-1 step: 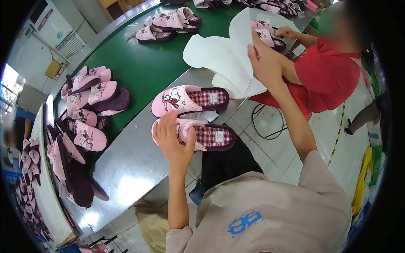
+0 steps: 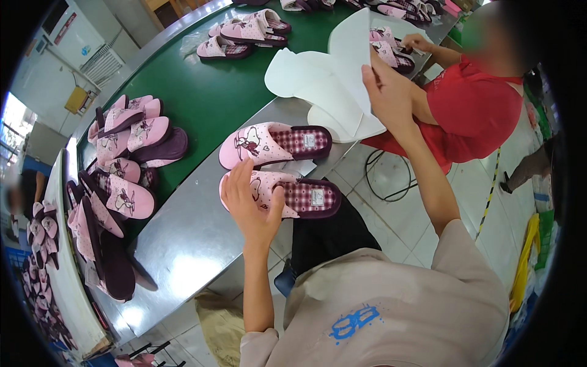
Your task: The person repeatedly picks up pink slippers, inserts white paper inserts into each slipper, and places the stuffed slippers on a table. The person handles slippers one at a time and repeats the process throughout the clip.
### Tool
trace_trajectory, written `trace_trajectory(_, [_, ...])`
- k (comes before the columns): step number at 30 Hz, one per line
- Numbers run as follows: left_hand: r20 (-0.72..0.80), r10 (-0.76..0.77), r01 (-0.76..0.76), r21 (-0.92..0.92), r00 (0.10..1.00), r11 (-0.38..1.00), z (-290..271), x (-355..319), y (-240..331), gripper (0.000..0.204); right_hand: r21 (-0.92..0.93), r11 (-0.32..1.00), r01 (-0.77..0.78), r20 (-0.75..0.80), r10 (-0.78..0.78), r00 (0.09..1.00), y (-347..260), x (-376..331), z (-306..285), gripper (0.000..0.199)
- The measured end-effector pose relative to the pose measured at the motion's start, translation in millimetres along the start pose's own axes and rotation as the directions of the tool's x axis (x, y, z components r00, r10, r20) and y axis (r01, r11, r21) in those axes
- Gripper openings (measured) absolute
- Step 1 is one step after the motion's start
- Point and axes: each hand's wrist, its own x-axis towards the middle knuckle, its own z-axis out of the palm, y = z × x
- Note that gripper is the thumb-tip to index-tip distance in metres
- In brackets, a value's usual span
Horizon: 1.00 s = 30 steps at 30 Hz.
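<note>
Two pink slippers with dark soles and checked insoles lie side by side on the metal table edge: the far slipper point(image 2: 257, 144) and the near slipper point(image 2: 315, 197). My left hand point(image 2: 247, 199) rests over the near slipper's toe, thumb and fingers spread apart. My right hand point(image 2: 391, 98) pinches the edge of a white curved sheet point(image 2: 350, 58), raised upright. More white rounded sheets point(image 2: 306, 73) spread out beneath it, lying partly over the table edge. A small clear plastic or paper piece point(image 2: 301, 167) shows between the slippers.
A green belt surface point(image 2: 177, 92) runs behind the metal table point(image 2: 189, 244). Piled slippers point(image 2: 131, 137) stand at the left, and several more slippers point(image 2: 244, 37) at the back. A person in red point(image 2: 474, 113) sits at the right, one hand at other slippers. A black cable point(image 2: 391, 196) lies on the floor.
My right hand and the upright white sheet have shifted slightly to the right. My left hand stays over the near slipper, its fingers slightly moved.
</note>
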Motion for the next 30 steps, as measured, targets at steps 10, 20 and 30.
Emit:
trace_trajectory(10, [-0.060,0.088,-0.101,-0.786,0.994,0.610,-6,8,43,0.174,0.434,0.085,-0.897,0.884,0.151,0.442,-96,-122,-34,0.036])
trace_trajectory(20, [0.072,-0.254,0.206,-0.807,0.965,0.553,-30,-40,53,0.142,0.595,0.174,-0.784,0.776,0.129,0.617,-96,-189,-41,0.045])
trace_trajectory(30, [0.013,-0.482,0.348,-0.709,0.876,0.614,-29,-53,73,0.111,0.577,0.817,0.014,0.236,-0.183,0.954,-93,-176,-34,0.042])
